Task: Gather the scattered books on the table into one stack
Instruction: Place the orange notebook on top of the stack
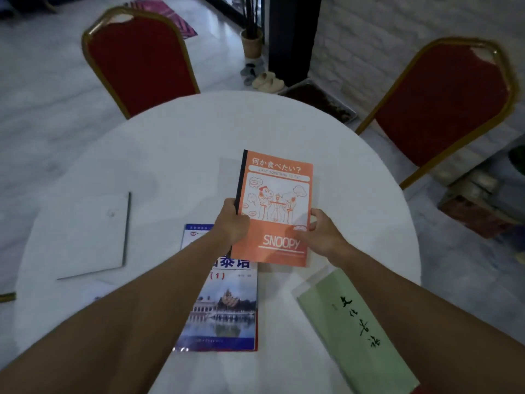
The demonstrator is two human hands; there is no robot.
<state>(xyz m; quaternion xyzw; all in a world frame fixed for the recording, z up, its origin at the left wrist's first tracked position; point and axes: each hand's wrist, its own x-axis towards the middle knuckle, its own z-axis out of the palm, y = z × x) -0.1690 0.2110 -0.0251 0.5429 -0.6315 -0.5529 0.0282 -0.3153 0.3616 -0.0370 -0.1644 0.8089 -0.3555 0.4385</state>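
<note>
An orange Snoopy notebook point(277, 200) with a black spine is held above the round white table point(199, 143). My left hand point(231, 223) grips its left edge and my right hand point(321, 234) grips its lower right corner. Its near edge overlaps a blue textbook point(224, 308) with a palace photo, lying flat under my left forearm. A white book point(85, 234) lies at the left. A pale green book point(352, 325) with black brush writing lies at the right, partly under my right forearm.
Two red chairs with gold frames stand beyond the table, one at the far left point(139, 61) and one at the far right point(443, 109). Slippers point(267, 81) and a potted plant point(251, 41) sit on the floor behind.
</note>
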